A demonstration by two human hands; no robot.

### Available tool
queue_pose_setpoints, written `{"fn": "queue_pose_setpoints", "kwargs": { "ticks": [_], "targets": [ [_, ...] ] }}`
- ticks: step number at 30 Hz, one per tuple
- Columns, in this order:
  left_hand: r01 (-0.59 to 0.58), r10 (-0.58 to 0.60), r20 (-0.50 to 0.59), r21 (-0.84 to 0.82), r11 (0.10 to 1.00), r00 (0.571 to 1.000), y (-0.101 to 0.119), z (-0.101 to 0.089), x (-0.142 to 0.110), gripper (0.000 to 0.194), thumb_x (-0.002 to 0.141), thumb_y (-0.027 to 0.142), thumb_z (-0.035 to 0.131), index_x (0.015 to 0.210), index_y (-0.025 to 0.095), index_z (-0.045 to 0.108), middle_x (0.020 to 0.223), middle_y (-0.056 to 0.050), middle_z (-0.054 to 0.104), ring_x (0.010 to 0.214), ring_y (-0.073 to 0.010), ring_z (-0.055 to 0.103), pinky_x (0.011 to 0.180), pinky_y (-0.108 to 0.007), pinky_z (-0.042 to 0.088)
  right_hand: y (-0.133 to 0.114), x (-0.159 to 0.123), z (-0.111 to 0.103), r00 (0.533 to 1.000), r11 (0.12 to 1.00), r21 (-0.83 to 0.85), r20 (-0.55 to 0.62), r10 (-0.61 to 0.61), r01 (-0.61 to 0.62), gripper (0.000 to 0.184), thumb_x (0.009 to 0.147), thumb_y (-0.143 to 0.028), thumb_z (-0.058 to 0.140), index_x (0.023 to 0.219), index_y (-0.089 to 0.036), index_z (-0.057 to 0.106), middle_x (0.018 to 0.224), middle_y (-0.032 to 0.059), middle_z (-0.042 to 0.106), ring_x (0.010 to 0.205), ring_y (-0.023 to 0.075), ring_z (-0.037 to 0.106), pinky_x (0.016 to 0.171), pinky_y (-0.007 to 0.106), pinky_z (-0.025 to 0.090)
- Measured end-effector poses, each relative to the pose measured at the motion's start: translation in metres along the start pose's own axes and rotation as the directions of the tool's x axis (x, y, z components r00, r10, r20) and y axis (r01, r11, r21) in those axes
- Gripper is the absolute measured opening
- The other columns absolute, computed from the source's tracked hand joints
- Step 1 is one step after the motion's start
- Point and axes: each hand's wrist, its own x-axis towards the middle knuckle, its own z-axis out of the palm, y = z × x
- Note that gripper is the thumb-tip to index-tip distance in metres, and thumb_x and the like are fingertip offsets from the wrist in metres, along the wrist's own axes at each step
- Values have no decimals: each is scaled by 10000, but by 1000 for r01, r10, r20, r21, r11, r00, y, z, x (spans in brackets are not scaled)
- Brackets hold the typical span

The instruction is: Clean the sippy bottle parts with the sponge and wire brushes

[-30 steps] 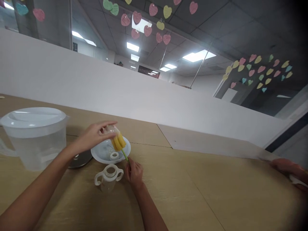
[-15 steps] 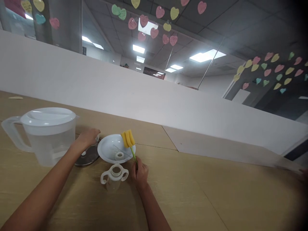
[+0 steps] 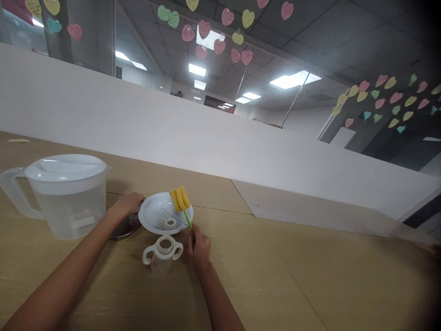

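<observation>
My right hand [image 3: 200, 248] is closed round the green handle of a bottle brush, whose yellow sponge head [image 3: 179, 199] is raised over the right side of a white bowl [image 3: 146, 216]. A white screw ring [image 3: 170, 224] lies in the bowl. My left hand [image 3: 130, 203] is lowered over a dark round tray [image 3: 120, 231], its fingers round a clear cap [image 3: 132, 217] partly hidden beneath them. In front of the bowl stands a baby bottle [image 3: 163, 257] with two white handles, upright and uncapped.
A large clear pitcher [image 3: 69, 202] with a white lid stands left of the tray. Behind the wooden table [image 3: 275, 266] runs a low white wall [image 3: 172, 131] with glass above it. Something dark and blurred shows at the right edge.
My left hand has taken the clear cap off the sponge head and moved it left and down to the tray. The brush stays in my right hand, now more upright.
</observation>
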Motion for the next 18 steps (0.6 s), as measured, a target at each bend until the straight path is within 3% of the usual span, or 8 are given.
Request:
{"fn": "queue_pose_setpoints", "kwargs": {
  "ticks": [6,10,13,18],
  "targets": [
    [23,-29,52,112,993,998,10,-17,-12,323,607,102,658,919,175,701,993,-159,692,947,-300,645,801,-354,483,-1,0,0,1000,1000,11,5,10,-11,230,898,-189,368,970,-118,575,529,-3,592,432,117,527,464,209,353],
    [-3,7,-24,163,987,1000,32,-30,-20,344,793,113,485,1101,147,635,1140,-206,620,1088,-324,579,868,-428,449,-1,-1,0,1000,1000,13,6,11,-12,217,898,-189,373,964,-125,569,557,0,612,444,112,532,476,208,359],
    [-95,95,5,140,986,995,56,-21,-18,341,856,192,434,1138,177,626,1114,-161,653,1075,-285,594,883,-397,445,-1,0,0,1000,1000,17,7,8,-8,214,895,-191,371,953,-130,567,567,5,620,453,115,541,482,210,365],
    [-169,161,98,82,982,982,76,13,-10,271,789,266,558,1014,189,687,987,-140,705,964,-291,645,790,-364,474,-1,1,-2,1000,1000,22,6,1,-1,212,888,-186,376,948,-123,569,561,6,615,447,114,536,477,212,362]
  ]
}}
